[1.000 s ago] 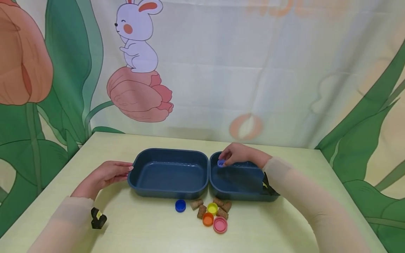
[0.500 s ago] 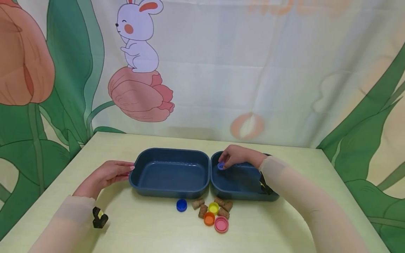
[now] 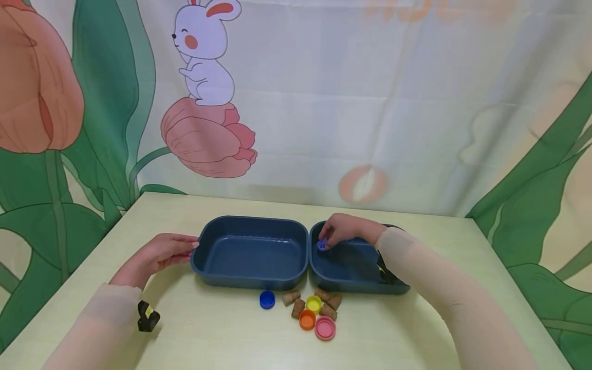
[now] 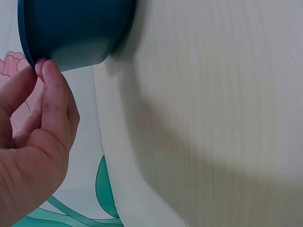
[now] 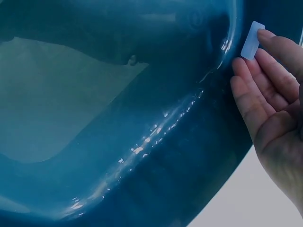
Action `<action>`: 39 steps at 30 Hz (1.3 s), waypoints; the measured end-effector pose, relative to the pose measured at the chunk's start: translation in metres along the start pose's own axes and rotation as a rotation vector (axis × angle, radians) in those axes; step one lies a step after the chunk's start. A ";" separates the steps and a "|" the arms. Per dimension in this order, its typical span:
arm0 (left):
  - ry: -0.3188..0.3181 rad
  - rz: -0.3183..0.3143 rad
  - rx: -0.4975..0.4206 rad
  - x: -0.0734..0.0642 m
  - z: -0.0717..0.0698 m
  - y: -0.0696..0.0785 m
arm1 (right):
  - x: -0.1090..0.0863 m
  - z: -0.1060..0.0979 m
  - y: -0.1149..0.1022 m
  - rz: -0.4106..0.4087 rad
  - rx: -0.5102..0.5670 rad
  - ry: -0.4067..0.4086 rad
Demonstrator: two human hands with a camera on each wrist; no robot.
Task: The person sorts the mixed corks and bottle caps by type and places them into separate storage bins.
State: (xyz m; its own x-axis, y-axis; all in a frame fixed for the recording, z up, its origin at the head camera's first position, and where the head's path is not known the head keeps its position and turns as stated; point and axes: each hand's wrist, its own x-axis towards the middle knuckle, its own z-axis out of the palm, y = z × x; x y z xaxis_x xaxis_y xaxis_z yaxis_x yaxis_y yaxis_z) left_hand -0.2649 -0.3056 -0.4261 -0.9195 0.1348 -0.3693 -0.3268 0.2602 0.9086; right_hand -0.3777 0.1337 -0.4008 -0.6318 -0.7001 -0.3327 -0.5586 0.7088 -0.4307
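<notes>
My left hand (image 3: 162, 254) pinches the left rim of the larger dark blue tray (image 3: 252, 282); in the left wrist view, thumb and fingertips meet at that tray's edge. The right hand (image 3: 344, 228) reaches into the smaller dark blue tray (image 3: 361, 286) on the right. Between its thumb and fingers is a small light blue-purple bottle cap (image 5: 253, 40), held low near that tray's left side. On the table in front of the trays lie a dark blue cap (image 3: 267, 299), a yellow cap (image 3: 314, 304), an orange cap (image 3: 307, 319), a pink cap (image 3: 325, 328) and several corks (image 3: 298, 309).
Both trays stand side by side on a pale wooden table (image 3: 222, 339), their short sides nearly touching. A printed curtain (image 3: 296, 128) with a rabbit and tulips hangs behind the far table edge. The right forearm crosses the smaller tray's right side.
My right hand has sunk slightly lower into the smaller tray with the bottle cap. The left hand keeps its grip on the larger tray's rim. The head view has shifted slightly.
</notes>
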 end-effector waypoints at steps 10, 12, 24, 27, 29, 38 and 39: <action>0.001 0.002 0.002 0.001 0.001 -0.001 | 0.005 0.003 -0.002 0.017 -0.042 -0.028; 0.001 0.002 0.007 0.001 0.001 -0.001 | 0.005 0.003 -0.003 0.022 -0.048 -0.038; 0.014 -0.006 0.029 0.000 0.001 0.001 | 0.008 0.006 -0.006 0.036 -0.086 -0.070; 0.012 -0.006 0.017 0.000 0.001 -0.001 | 0.008 0.007 -0.007 0.047 -0.085 -0.085; 0.011 -0.007 0.013 0.000 0.001 -0.002 | 0.009 0.007 -0.008 0.049 -0.082 -0.096; 0.016 0.001 0.027 0.000 -0.001 -0.001 | 0.013 0.008 -0.009 0.051 -0.121 -0.118; 0.015 0.004 0.029 0.000 -0.001 0.000 | 0.013 0.008 -0.009 0.051 -0.124 -0.119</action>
State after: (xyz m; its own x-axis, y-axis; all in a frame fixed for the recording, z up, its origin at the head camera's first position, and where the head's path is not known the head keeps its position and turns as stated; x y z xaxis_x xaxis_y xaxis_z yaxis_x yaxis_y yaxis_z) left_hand -0.2649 -0.3066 -0.4262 -0.9239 0.1221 -0.3627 -0.3169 0.2873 0.9039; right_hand -0.3767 0.1175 -0.4083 -0.5969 -0.6631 -0.4517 -0.5942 0.7436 -0.3065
